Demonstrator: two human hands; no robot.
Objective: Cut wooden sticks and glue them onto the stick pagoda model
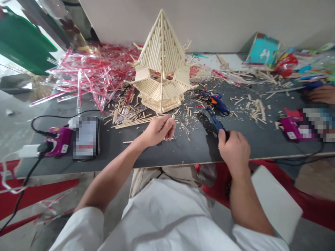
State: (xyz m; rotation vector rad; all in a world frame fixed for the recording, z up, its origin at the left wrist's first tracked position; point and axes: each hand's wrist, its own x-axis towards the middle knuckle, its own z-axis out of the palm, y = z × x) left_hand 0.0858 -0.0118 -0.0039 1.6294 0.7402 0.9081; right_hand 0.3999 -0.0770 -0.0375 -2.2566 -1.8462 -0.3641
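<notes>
A pagoda-like model (161, 52) made of thin wooden sticks stands upright near the back of the dark table. Just in front of its base is my left hand (160, 129), closed with the fingers curled in; anything inside them is hidden. My right hand (235, 148), near the table's front edge, is wrapped round a slim dark blue hand tool (215, 120), its exact kind unclear. Beyond that tool lies a blue glue gun (218, 101) with an orange trigger. Long wooden sticks (131, 122) lie left of my left hand, among short cut pieces.
Clear and red plastic wrappers (86, 76) are heaped at the back left. A phone (86, 137) and purple power strip (59, 140) with cables sit at left. Another purple power strip (297, 128) and another person's hand (323, 94) are at right. A teal box (263, 49) stands behind.
</notes>
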